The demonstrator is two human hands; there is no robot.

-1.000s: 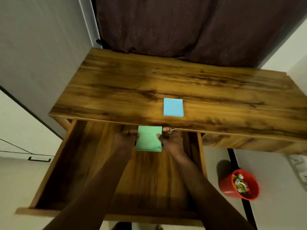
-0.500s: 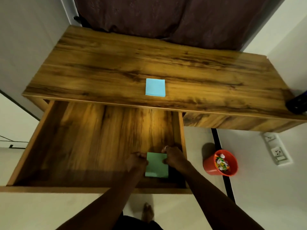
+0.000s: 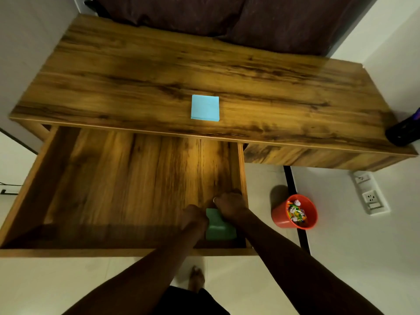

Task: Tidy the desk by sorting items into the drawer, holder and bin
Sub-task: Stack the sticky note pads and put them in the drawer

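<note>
A green sticky-note pad (image 3: 219,229) lies in the near right corner of the open wooden drawer (image 3: 34,185). My left hand (image 3: 194,218) touches its left edge and my right hand (image 3: 230,204) rests on its far right edge; both partly cover it. Whether the fingers still pinch the pad is hard to tell. A blue sticky-note pad (image 3: 205,108) lies flat on the wooden desk (image 3: 136,71), near its front edge, above the drawer.
An orange bin (image 3: 294,211) with colourful wrappers stands on the floor right of the drawer. A dark cylindrical object (image 3: 403,130) sits at the desk's right end. A dark curtain (image 3: 204,14) hangs behind the desk. Wall sockets (image 3: 370,196) are at right.
Both hands carried the green pad from the desk's front edge down into the drawer's near right corner. It now rests low in that corner. The view shifted.
</note>
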